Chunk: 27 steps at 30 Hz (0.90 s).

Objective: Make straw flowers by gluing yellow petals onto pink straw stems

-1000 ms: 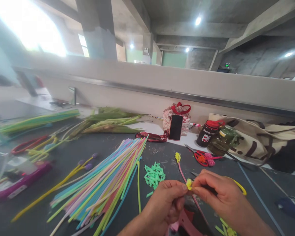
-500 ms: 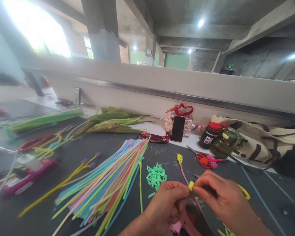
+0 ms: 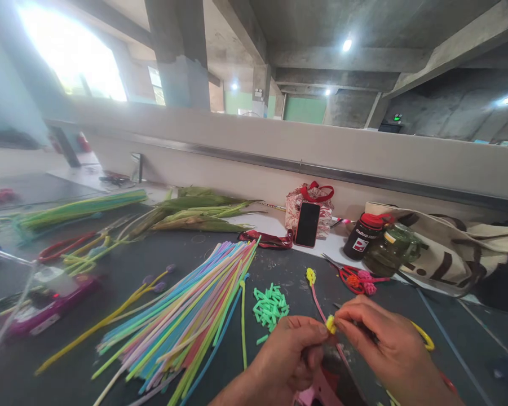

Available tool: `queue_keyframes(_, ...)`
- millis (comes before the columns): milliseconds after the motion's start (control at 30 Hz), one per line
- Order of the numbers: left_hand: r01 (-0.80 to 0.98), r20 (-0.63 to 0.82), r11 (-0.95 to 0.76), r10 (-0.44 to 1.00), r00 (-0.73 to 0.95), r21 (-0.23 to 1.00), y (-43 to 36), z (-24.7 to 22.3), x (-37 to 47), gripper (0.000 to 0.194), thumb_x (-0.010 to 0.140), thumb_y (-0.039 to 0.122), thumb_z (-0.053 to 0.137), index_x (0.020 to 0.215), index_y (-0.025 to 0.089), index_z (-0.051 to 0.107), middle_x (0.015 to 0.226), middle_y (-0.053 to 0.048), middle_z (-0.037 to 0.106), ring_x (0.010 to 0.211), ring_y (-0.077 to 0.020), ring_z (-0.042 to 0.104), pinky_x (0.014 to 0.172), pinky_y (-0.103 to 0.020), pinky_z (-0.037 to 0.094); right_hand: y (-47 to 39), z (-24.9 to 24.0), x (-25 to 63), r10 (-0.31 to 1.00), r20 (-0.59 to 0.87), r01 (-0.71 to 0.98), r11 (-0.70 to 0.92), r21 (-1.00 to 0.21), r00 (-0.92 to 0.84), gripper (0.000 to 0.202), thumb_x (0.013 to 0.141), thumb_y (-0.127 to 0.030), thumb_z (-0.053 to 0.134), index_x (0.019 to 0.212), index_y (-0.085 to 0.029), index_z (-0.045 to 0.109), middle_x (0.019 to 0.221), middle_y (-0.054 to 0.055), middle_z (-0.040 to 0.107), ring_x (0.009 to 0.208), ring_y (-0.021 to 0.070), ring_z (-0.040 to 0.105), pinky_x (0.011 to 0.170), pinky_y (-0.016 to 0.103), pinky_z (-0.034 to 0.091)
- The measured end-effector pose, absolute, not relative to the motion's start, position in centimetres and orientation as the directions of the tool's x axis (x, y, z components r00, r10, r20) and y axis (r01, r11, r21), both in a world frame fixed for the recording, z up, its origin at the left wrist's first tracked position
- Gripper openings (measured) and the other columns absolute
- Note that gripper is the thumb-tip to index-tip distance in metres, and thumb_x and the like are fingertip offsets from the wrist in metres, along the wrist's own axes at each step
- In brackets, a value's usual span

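My left hand [image 3: 290, 352] pinches a small yellow knotted piece [image 3: 330, 324] between thumb and forefinger. On its other side, the fingertips of my right hand [image 3: 383, 338] close on the same piece. Behind my hands lies a pink stem with a yellow knotted bud [image 3: 310, 276] at its tip. Beneath them is a pink tool [image 3: 321, 389], partly hidden, its kind unclear. A heap of short green cut pieces [image 3: 270, 305] sits left of my hands, next to a broad fan of long pastel straw-like strips [image 3: 186, 316].
Red-handled scissors [image 3: 350, 277] lie behind my right hand, beside pink and orange knotted pieces. A phone [image 3: 307, 224] leans upright at the back. A black bottle [image 3: 361, 239], a green jug [image 3: 391, 248] and a canvas bag [image 3: 440, 248] stand at right. Corn husks [image 3: 203, 208] lie at back left.
Both hands stay on the yellow piece, with small shifts of the fingers. The whole view has moved slightly.
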<state>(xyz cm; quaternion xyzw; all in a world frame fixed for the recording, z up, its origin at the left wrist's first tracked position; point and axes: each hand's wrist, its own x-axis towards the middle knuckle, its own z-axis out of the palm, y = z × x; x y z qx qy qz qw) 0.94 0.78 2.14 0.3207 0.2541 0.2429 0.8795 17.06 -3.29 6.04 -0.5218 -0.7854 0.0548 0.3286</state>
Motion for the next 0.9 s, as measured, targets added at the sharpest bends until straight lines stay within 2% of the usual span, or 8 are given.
queue_keyframes(100, -0.28, -0.279, 0.684, 0.586, 0.761, 0.673, 0.8, 2.1, 0.9, 0.016, 0.064, 0.028, 0.059, 0.059, 0.013, 0.057, 0.031, 0.009, 0.037, 0.022, -0.0005, 0.014, 0.029, -0.02, 0.0, -3.3, 6.1, 17.1, 0.836, 0.494, 0.749, 0.482, -0.454, -0.239, 0.012, 0.086, -0.019, 0.048, 0.085, -0.021, 0.06, 0.073, 0.001, 0.063, 0.064, 0.0134, 0.06, 0.059, 0.023, 0.046)
queue_keyframes(233, -0.308, -0.24, 0.691, 0.576, 0.782, 0.653, 0.9, 1.8, 0.8, 0.015, 0.064, 0.029, 0.06, 0.062, 0.014, 0.058, 0.031, 0.01, 0.037, 0.022, -0.0008, 0.013, 0.028, -0.019, 0.0, -3.6, 6.3, 17.3, 0.857, 0.501, 0.725, 0.421, -0.545, -0.12, 0.014, 0.086, -0.022, 0.049, 0.091, -0.023, 0.062, 0.088, 0.003, 0.066, 0.082, 0.0179, 0.062, 0.072, 0.025, 0.047)
queue_keyframes(333, -0.334, -0.199, 0.695, 0.566, 0.8, 0.637, 1.0, 1.7, 0.9, 0.019, 0.063, 0.031, 0.062, 0.064, 0.013, 0.059, 0.031, 0.009, 0.04, 0.022, -0.0013, 0.014, 0.026, -0.019, 0.001, -3.8, 6.6, 17.4, 0.922, 0.386, 0.629, 0.313, -0.712, -0.023, 0.019, 0.08, -0.03, 0.056, 0.096, -0.024, 0.063, 0.088, 0.002, 0.065, 0.069, 0.0167, 0.06, 0.06, 0.024, 0.049)
queue_keyframes(400, -0.363, -0.17, 0.672, 0.59, 0.79, 0.646, 1.0, 1.6, 1.1, 0.024, 0.059, 0.036, 0.066, 0.06, 0.013, 0.059, 0.029, 0.008, 0.041, 0.02, -0.0019, 0.017, 0.026, -0.019, 0.003, -3.8, 6.9, 17.4, 0.96, 0.276, 0.511, 0.259, -0.82, -0.044, 0.027, 0.074, -0.034, 0.061, 0.1, -0.024, 0.063, 0.085, 0.002, 0.065, 0.061, 0.015, 0.057, 0.054, 0.024, 0.047)
queue_keyframes(467, -0.414, -0.123, 0.624, 0.636, 0.762, 0.663, 0.9, 1.6, 1.3, 0.029, 0.053, 0.038, 0.07, 0.052, 0.013, 0.057, 0.026, 0.007, 0.039, 0.02, -0.0021, 0.021, 0.027, -0.019, 0.006, -3.7, 7.2, 17.3, 0.97, 0.217, 0.416, 0.244, -0.876, -0.111, 0.031, 0.069, -0.033, 0.064, 0.099, -0.024, 0.065, 0.086, 0.002, 0.064, 0.062, 0.0153, 0.057, 0.055, 0.024, 0.047)
queue_keyframes(667, -0.411, -0.089, 0.584, 0.642, 0.762, 0.7, 0.5, 1.9, 1.3, 0.035, 0.049, 0.041, 0.076, 0.048, 0.013, 0.056, 0.029, 0.006, 0.042, 0.025, -0.0021, 0.029, 0.031, -0.018, 0.014, -3.6, 7.9, 16.4, 0.958, 0.199, 0.362, 0.264, -0.894, -0.207, 0.02, 0.067, -0.016, 0.065, 0.085, -0.024, 0.067, 0.087, 0.001, 0.057, 0.079, 0.0181, 0.055, 0.066, 0.026, 0.046)
queue_keyframes(800, -0.401, -0.063, 0.557, 0.636, 0.769, 0.727, 0.3, 2.1, 0.8, 0.031, 0.057, 0.038, 0.075, 0.053, 0.012, 0.058, 0.031, 0.007, 0.042, 0.027, -0.001, 0.029, 0.036, -0.018, 0.018, -3.7, 8.0, 16.2, 0.933, 0.251, 0.346, 0.331, -0.878, -0.257, 0.016, 0.07, -0.012, 0.061, 0.082, -0.023, 0.064, 0.085, 0.001, 0.057, 0.08, 0.0178, 0.056, 0.07, 0.027, 0.045)
queue_keyframes(900, -0.401, -0.064, 0.562, 0.633, 0.772, 0.723, 0.3, 2.1, 0.6, 0.031, 0.056, 0.038, 0.076, 0.055, 0.012, 0.059, 0.033, 0.008, 0.042, 0.029, -0.0006, 0.028, 0.038, -0.018, 0.02, -3.9, 8.3, 16.0, 0.928, 0.249, 0.367, 0.341, -0.865, -0.277, 0.016, 0.07, -0.012, 0.063, 0.082, -0.022, 0.064, 0.087, 0.003, 0.058, 0.084, 0.0198, 0.057, 0.074, 0.03, 0.046)
